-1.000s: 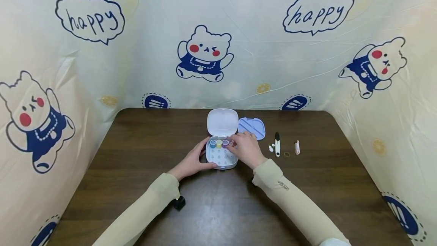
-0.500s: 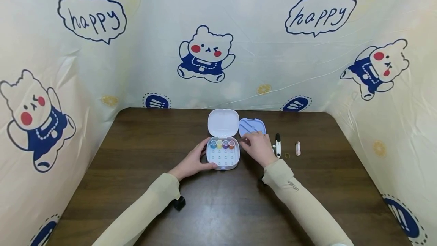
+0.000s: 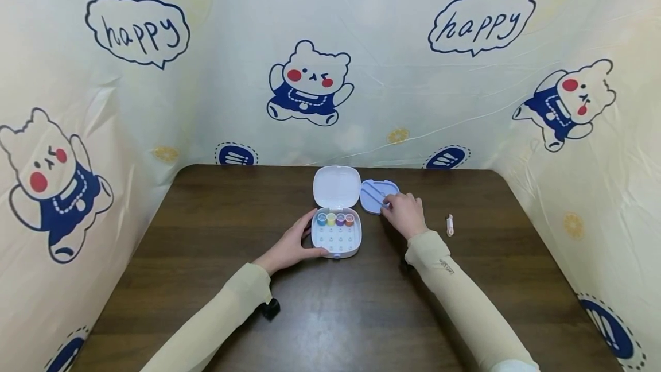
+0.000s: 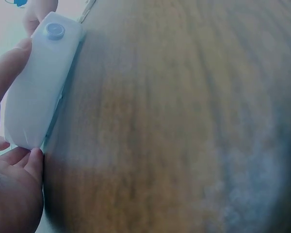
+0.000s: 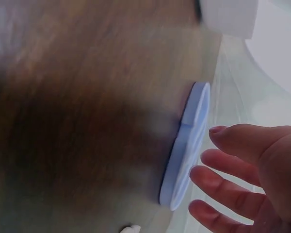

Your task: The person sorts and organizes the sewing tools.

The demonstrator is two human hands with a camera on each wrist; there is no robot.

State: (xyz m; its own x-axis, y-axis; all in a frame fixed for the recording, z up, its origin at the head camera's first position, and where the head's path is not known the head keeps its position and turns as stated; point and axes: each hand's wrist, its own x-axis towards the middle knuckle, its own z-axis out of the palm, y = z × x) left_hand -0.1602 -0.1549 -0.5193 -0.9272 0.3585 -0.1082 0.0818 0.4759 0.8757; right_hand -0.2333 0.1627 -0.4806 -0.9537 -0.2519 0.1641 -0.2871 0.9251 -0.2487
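Note:
My left hand (image 3: pixel 291 244) grips a small white sewing box (image 3: pixel 335 244), thumb at its front corner and fingers along its left side. Inside, a row of small colored thread spools (image 3: pixel 331 219) stands at the back, with rows of short pegs in front. The hinged lid (image 3: pixel 337 186) stands open behind. In the left wrist view, thumb and fingers lie around the white box (image 4: pixel 41 87). My right hand (image 3: pixel 406 215) is at the right edge of a blue divided tray (image 3: pixel 370 189). In the right wrist view its loosely curved fingers (image 5: pixel 228 189) hang beside the tray's rim (image 5: pixel 173 170), holding nothing visible.
A small pink-and-white item (image 3: pixel 450 225) lies right of my right hand. A small white piece (image 5: pixel 131 229) shows at the bottom of the right wrist view. The brown wooden table (image 3: pixel 232 200) ends at a printed cloth backdrop (image 3: pixel 387 102).
My right hand has left the orange spool in the box and moved right to the blue tray's edge, now covering the black-and-white tool. The left hand has stayed on the box.

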